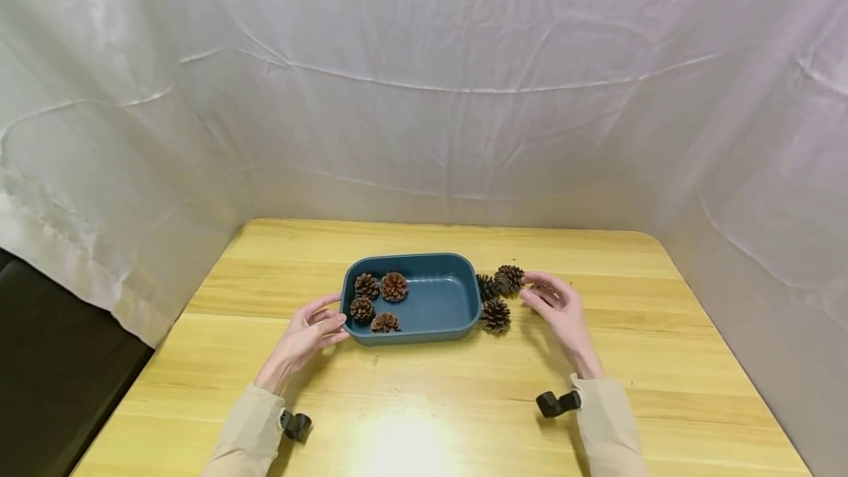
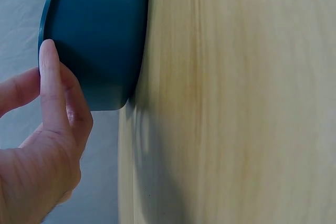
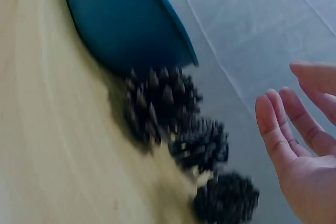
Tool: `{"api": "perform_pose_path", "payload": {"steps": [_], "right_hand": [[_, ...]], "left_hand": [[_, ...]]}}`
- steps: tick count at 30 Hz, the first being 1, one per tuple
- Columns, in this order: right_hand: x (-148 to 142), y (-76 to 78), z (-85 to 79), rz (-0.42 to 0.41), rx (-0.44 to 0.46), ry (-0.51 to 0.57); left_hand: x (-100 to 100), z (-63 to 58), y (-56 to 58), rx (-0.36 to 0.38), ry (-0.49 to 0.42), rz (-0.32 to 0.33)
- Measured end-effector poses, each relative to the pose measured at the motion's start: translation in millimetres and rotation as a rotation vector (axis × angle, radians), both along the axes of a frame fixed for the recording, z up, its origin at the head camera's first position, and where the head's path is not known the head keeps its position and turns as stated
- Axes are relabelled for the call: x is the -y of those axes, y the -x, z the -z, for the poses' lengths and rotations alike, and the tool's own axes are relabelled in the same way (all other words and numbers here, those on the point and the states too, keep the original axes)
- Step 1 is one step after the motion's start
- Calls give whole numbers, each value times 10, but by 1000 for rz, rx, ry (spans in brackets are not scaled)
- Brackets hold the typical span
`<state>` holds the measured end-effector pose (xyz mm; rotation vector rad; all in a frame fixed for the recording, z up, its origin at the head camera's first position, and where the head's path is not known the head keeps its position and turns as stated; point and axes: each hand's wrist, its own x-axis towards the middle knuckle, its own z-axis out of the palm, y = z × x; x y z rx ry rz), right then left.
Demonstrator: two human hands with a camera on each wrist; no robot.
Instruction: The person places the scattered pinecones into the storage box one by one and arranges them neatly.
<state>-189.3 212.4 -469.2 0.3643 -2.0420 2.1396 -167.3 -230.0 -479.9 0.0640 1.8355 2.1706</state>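
Observation:
A dark blue rectangular plastic box (image 1: 433, 336) stands on the table with several brown pine cones (image 1: 394, 287) in its left half. My left hand (image 1: 309, 333) grips the box's left end, the thumb on the near corner by the rim and the other fingers against the outer wall. Just outside the right end lies a small group of darker pine cones (image 1: 495, 315). To the right of that group is my right hand (image 1: 555, 309), fingers slightly bent and apart. In the right wrist view that hand (image 3: 302, 145) is empty, beside three pine cones (image 3: 163, 103).
The wooden table (image 1: 411, 389) bears the box and the cones. Pale cloth curtains (image 1: 450, 131) hang behind it and along both sides. A dark surface (image 1: 53, 359) lies beyond the left edge. Black camera mounts (image 1: 558, 404) sit on both wrists.

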Motion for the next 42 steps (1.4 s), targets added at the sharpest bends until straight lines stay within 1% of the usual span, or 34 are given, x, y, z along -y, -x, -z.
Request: {"api": "perform_pose_path", "payload": {"steps": [4,6,8,11,13,16,19,23,30,33,39,42], "right_hand": [[-191,-78,71,80,74,12],[-268,-124,99,122,122,35],[-333,-166,123,147,187,89],[-401,-203,159,143,286,212],[-431,-208,190,147,316,265],[-458,-189,250,162,306,275],[-475,-154,317,193,267,243],[-496,-118,384,201,259,214],[-524,-58,426,140,285,210],[-527,-25,438,130,270,171],[-517,32,471,131,227,45],[-504,48,475,140,238,-4]], "left_hand": [[-14,3,1,0,-4,-1],[-22,7,2,4,-5,-6],[-23,16,3,6,-3,-7],[-20,24,0,4,-6,-12],[-13,30,2,-2,-6,-5],[-10,26,6,-4,-8,-3],[-9,25,14,6,-5,-9],[-8,27,25,16,4,-15],[-1,16,18,18,10,-10],[1,11,12,12,10,-12],[-2,6,10,6,13,-13],[2,7,11,6,11,-10]]}}
